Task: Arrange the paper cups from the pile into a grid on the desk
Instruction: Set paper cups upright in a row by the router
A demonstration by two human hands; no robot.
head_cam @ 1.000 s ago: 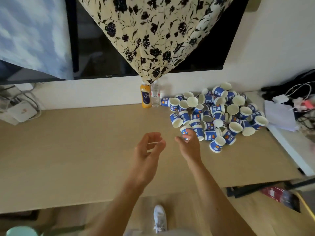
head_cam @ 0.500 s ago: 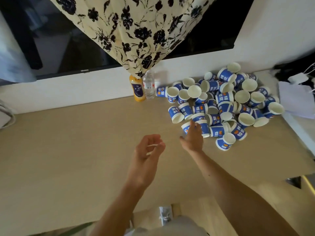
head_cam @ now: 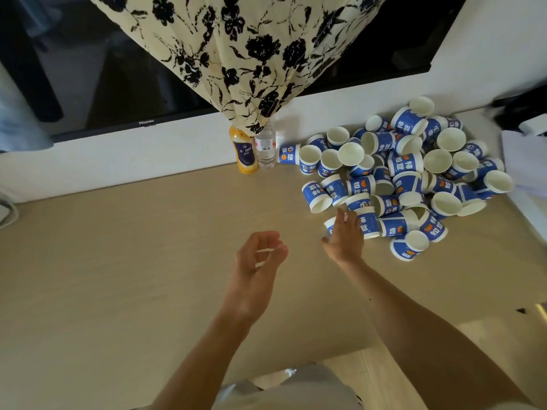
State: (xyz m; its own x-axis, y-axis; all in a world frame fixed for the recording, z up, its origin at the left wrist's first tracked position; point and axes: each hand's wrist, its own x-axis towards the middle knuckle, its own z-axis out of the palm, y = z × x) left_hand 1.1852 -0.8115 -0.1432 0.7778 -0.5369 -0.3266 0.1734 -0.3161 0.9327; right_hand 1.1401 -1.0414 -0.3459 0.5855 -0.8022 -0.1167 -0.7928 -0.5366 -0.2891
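Note:
A pile of blue-and-white paper cups (head_cam: 408, 173) lies jumbled on the right back part of the beige desk (head_cam: 133, 247), most on their sides. My right hand (head_cam: 344, 236) reaches onto the pile's near-left edge and closes from above over one paper cup (head_cam: 329, 224), of which only a white and blue sliver shows beside my fingers. My left hand (head_cam: 254, 264) hovers over the desk's middle, fingers loosely curled and apart, holding nothing. No cups stand apart from the pile.
An orange bottle (head_cam: 244, 149) and a clear water bottle (head_cam: 265, 149) stand against the back wall left of the pile. A floral cloth (head_cam: 236, 54) hangs over a dark screen (head_cam: 103, 84). White papers (head_cam: 527, 155) lie at the right edge.
The camera has moved closer and tilted toward the pile. My right hand has stretched further into the pile's near edge and settled over a cup. My left hand has stayed about where it was.

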